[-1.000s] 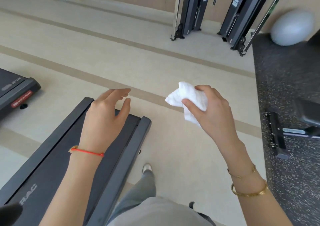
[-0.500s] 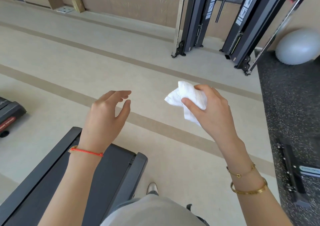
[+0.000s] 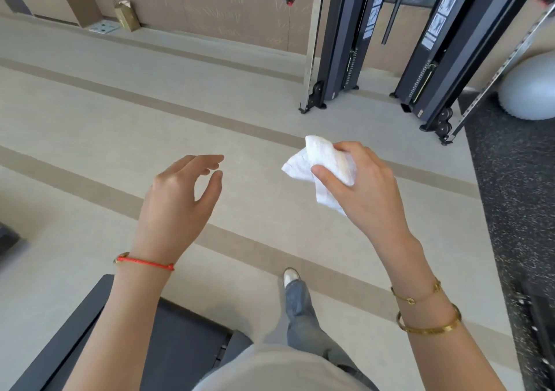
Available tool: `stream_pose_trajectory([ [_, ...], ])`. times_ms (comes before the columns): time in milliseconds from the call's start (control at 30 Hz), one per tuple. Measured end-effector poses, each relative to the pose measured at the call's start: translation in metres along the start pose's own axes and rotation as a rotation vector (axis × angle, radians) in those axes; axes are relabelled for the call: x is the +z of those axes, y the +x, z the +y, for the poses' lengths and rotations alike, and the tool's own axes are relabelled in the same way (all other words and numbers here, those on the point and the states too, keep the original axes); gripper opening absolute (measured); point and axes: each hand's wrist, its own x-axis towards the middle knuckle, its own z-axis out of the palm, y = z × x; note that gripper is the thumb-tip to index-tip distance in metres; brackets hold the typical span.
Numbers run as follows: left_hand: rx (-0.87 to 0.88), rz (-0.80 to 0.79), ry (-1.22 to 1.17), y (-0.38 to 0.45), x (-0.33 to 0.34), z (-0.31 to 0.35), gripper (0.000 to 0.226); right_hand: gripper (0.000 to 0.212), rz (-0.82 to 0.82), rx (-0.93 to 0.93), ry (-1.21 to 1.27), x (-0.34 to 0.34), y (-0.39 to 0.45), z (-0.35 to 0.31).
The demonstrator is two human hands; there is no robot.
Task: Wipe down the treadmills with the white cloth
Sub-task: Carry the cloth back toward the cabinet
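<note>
White cloth (image 3: 322,170): crumpled, held in air over the beige floor (image 3: 90,126), clear of any surface. Pinched in right hand (image 3: 365,189), thumb across the front of the wad, fingers curled behind; one corner sticking out left, one flap hanging below the thumb. Two gold bangles (image 3: 428,320) on that wrist.

Left hand (image 3: 177,201): raised level with the right, well apart from it, holding nothing. Fingers loosely bent, thumb spread, palm turned inward. Red cord bracelet (image 3: 145,263) at wrist.

Treadmill (image 3: 168,339): dark deck end at bottom left, under the left forearm, touched by neither hand. Well below the cloth, no contact.

Below centre: grey top, jeans leg (image 3: 300,315), pale shoe toe on the floor beside the treadmill end.

Further out: brown stripes crossing the floor; black cable machine uprights (image 3: 339,39) against the far wall; grey exercise ball (image 3: 531,87) at right on speckled black matting (image 3: 516,195); small brown paper bag (image 3: 126,15) by the wall, far left.
</note>
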Motion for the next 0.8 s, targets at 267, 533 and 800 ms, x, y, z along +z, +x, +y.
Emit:
stream_pose_trajectory([
  [267, -0.095, 0.076, 0.039, 0.145, 0.073, -0.052, 0.029, 0.043, -0.081, -0.046, 0.029, 0.046, 0.190, 0.027],
  [533, -0.218, 0.188, 0.114, 0.262, 0.099, -0.115, 0.028, 0.043, -0.222, -0.161, 0.032, 0.115, 0.358, 0.012],
  [800, -0.313, 0.252, 0.168, 0.366, 0.112, -0.223, 0.029, 0.046, -0.292, -0.266, 0.073, 0.228, 0.505, -0.022],
])
